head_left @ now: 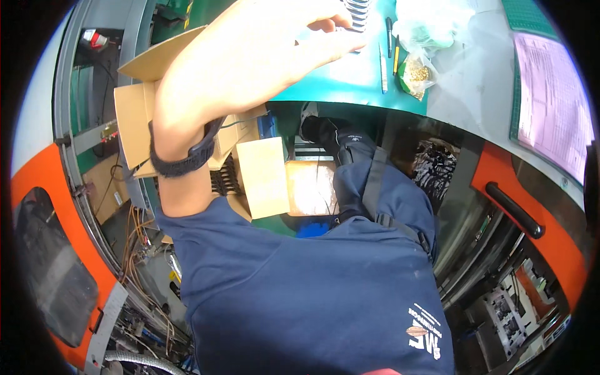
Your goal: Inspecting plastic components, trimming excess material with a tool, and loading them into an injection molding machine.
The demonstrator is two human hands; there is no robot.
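Observation:
My left arm reaches up from the left across the table's near edge, with a black band round it. My left hand (328,34) is at the top of the picture, overexposed. Its fingers are bent, the thumb lies below them, and the tips close on a silvery coil-like metal piece (357,11). The frame's edge cuts this piece off. It lies over the green table mat (350,81). Right of it are a black pen (389,37), a yellow-and-black thin tool (396,56) and a silvery slim tool (383,72). My right hand is out of view.
A clear bag of small gold-coloured parts (417,74) lies by a larger plastic bag (434,22). Open cardboard boxes (262,178) stand below on the left, one with black coil-like parts (225,179). Orange machine panels (47,169) flank me. A printed sheet (553,100) lies at right.

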